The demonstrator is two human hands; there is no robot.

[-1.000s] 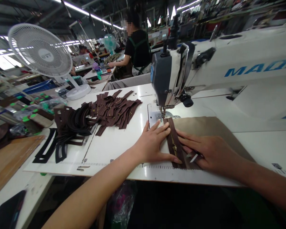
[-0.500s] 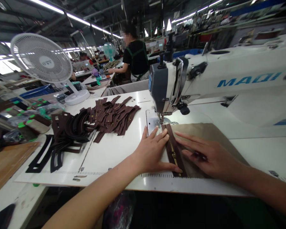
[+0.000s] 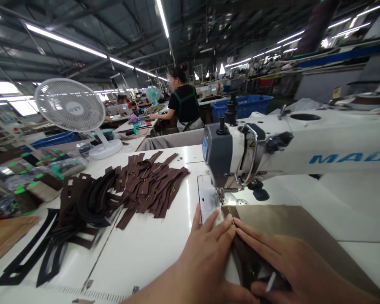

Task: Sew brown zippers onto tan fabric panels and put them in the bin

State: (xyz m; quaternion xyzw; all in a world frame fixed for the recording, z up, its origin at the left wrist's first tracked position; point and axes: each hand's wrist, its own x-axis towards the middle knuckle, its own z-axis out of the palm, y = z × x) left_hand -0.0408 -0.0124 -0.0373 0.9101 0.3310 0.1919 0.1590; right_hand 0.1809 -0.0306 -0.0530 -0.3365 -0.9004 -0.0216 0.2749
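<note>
A brown zipper [image 3: 245,257] with brass-coloured teeth runs from the needle area of the sewing machine [image 3: 223,196] toward me. It lies along the left edge of an olive-brown fabric panel [image 3: 281,215]. My left hand [image 3: 207,249] rests flat with spread fingers, its index fingertip touching the zipper just before the presser foot. My right hand [image 3: 285,257] lies over the zipper and panel, its long fingers stretched toward the same spot. Under its curled lower fingers a small light-grey tip [image 3: 271,282] shows; the rest of that thing is hidden.
Left of the machine lies a pile of brown zippers [image 3: 155,181] beside dark curved strips [image 3: 96,198]. A white fan [image 3: 106,147] and thread spools [image 3: 44,190] stand farther left. A co-worker [image 3: 186,103] sits beyond the table, near a blue crate [image 3: 250,105].
The view has tilted up and come closer. My right hand has moved in beside my left fingertips at the zipper, and the zipper's near part is now mostly covered.
</note>
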